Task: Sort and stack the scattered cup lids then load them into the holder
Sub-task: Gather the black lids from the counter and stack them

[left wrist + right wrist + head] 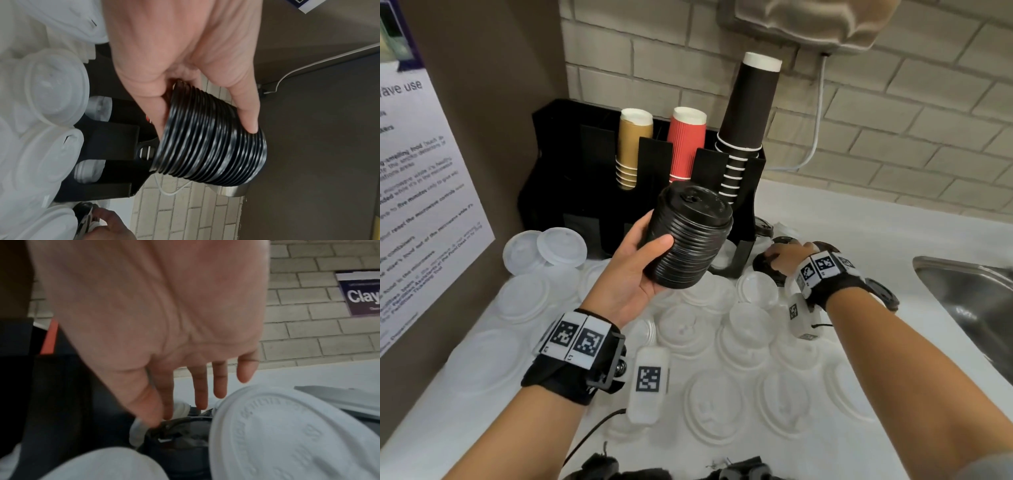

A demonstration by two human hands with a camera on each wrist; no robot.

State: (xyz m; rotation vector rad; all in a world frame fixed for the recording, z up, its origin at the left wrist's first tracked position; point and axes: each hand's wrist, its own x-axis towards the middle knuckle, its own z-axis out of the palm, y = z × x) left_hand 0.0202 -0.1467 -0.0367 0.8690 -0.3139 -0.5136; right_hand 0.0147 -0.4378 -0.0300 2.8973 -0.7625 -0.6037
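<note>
Clearly the sorting of black lids is under way. The left hand [631, 270] is curled round a tall stack of black lids [688, 238], held tilted above the surface [859, 219] just in front of the black holder [571, 164]. Far right of it, the right hand [786, 257] reaches down with fingers [200, 395] spread onto a loose black lid [765, 263] beside the holder's foot; whether it has gripped yet I cannot tell. White lids [722, 404] lie scattered across the near surface. Next, by my judgement, that lid must be lifted and seated squarely on the stack.
</note>
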